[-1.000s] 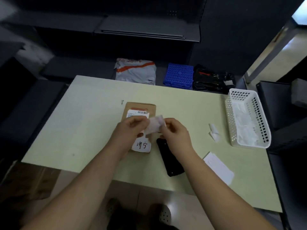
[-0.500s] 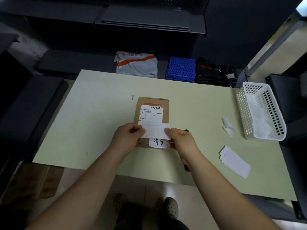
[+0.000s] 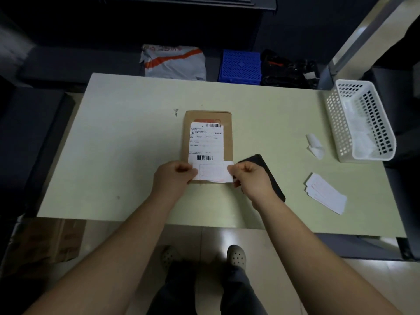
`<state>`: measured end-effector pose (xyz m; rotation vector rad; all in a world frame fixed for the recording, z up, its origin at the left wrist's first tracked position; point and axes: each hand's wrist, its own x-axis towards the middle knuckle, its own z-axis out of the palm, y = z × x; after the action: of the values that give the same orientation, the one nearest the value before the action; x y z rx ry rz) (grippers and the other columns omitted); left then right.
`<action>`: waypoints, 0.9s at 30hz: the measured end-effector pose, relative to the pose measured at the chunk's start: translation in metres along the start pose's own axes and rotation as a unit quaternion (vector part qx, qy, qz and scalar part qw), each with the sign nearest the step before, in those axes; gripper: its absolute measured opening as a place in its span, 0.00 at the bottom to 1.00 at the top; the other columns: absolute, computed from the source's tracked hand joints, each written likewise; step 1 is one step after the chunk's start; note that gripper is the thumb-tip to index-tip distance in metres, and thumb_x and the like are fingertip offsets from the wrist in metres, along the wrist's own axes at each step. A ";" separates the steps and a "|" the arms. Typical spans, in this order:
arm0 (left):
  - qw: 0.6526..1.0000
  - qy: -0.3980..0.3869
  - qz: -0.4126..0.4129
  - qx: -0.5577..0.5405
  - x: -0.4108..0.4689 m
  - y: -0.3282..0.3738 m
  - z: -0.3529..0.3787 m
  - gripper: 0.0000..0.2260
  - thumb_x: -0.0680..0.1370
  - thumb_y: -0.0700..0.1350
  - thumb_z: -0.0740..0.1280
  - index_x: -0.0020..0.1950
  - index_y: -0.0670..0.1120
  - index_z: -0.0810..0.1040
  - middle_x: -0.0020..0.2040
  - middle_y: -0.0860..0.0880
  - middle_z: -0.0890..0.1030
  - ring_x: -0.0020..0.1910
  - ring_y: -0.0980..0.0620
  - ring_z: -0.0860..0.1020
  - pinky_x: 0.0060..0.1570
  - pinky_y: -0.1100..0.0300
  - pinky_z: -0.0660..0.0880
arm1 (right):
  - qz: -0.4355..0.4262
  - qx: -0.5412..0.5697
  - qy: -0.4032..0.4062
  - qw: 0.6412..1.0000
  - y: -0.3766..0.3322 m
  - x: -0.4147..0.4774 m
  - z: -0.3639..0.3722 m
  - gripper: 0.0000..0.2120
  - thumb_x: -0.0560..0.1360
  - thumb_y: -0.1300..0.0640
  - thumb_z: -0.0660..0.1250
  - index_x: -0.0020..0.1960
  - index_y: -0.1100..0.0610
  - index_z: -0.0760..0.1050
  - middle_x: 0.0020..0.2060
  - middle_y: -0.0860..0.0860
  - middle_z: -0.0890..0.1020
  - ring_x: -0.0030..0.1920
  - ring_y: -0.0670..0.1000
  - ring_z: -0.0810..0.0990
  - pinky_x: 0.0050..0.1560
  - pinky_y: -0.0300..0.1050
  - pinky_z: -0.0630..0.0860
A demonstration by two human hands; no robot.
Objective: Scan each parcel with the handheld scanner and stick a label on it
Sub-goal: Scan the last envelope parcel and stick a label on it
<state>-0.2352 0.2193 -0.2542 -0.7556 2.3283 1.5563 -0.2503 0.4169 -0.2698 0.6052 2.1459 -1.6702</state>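
A flat brown cardboard parcel (image 3: 227,133) with a printed shipping slip lies in the middle of the pale green table (image 3: 127,137). Both hands hold a small white label (image 3: 212,171) flat over the parcel's near end. My left hand (image 3: 173,176) pinches its left edge and my right hand (image 3: 251,178) pinches its right edge. The black handheld scanner (image 3: 264,165) lies on the table just right of the parcel, mostly hidden under my right hand and wrist.
A stack of white labels (image 3: 326,195) lies at the right near the front edge. A crumpled backing paper (image 3: 314,146) sits beside a white plastic basket (image 3: 341,123). Behind the table are a grey mailer bag (image 3: 173,62), a blue crate (image 3: 241,67) and black bags (image 3: 288,70).
The label went from being handled in the air above the parcel to being held flat over the parcel's near end. The view tilted further down and closer.
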 end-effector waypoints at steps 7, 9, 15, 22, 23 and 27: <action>0.999 -0.002 -0.023 0.040 0.001 -0.014 0.007 0.04 0.77 0.46 0.71 0.46 0.46 0.81 0.41 0.55 0.80 0.37 0.58 0.75 0.35 0.63 0.69 | -0.007 -0.067 -0.002 0.998 0.012 0.006 0.006 0.12 0.76 0.55 0.70 0.36 0.58 0.75 0.31 0.46 0.76 0.32 0.43 0.72 0.34 0.33 0.68; 0.999 0.004 -0.023 0.042 0.004 -0.015 0.008 0.05 0.77 0.45 0.71 0.41 0.47 0.80 0.39 0.55 0.79 0.35 0.58 0.75 0.35 0.63 0.70 | -0.025 -0.102 0.003 0.994 0.010 0.009 0.009 0.14 0.76 0.57 0.70 0.37 0.66 0.76 0.31 0.50 0.75 0.32 0.46 0.70 0.31 0.34 0.66; 0.997 0.015 -0.024 0.079 0.020 -0.018 0.011 0.09 0.75 0.45 0.72 0.35 0.48 0.78 0.38 0.51 0.80 0.38 0.50 0.77 0.42 0.59 0.71 | -0.065 -0.170 0.042 0.982 0.018 0.025 0.022 0.19 0.74 0.55 0.69 0.27 0.52 0.68 0.38 0.57 0.74 0.39 0.52 0.70 0.43 0.41 0.67; 0.991 0.031 -0.021 0.125 0.032 -0.023 0.001 0.12 0.74 0.44 0.71 0.32 0.48 0.75 0.34 0.52 0.77 0.37 0.49 0.75 0.38 0.60 0.67 | -0.116 -0.303 0.090 0.942 0.014 0.022 0.042 0.10 0.76 0.53 0.67 0.48 0.59 0.83 0.52 0.58 0.75 0.55 0.58 0.73 0.52 0.48 0.74; 0.991 0.032 -0.018 0.128 0.034 -0.025 0.001 0.12 0.74 0.44 0.71 0.32 0.48 0.75 0.33 0.52 0.77 0.37 0.49 0.75 0.36 0.60 0.66 | -0.121 -0.312 0.095 0.937 0.014 0.023 0.043 0.10 0.76 0.53 0.67 0.49 0.58 0.83 0.52 0.57 0.75 0.55 0.58 0.73 0.52 0.49 0.74; 0.989 0.034 0.002 0.143 0.038 -0.029 0.002 0.11 0.73 0.43 0.72 0.32 0.49 0.75 0.36 0.51 0.78 0.38 0.49 0.77 0.35 0.61 0.68 | -0.144 -0.351 0.117 0.918 0.018 0.023 0.046 0.09 0.75 0.52 0.67 0.46 0.57 0.82 0.49 0.56 0.75 0.52 0.60 0.74 0.48 0.52 0.75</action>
<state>-0.2512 0.2017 -0.2952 -0.7429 2.5291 1.1764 -0.2596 0.3783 -0.3072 0.2841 2.8832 -0.8347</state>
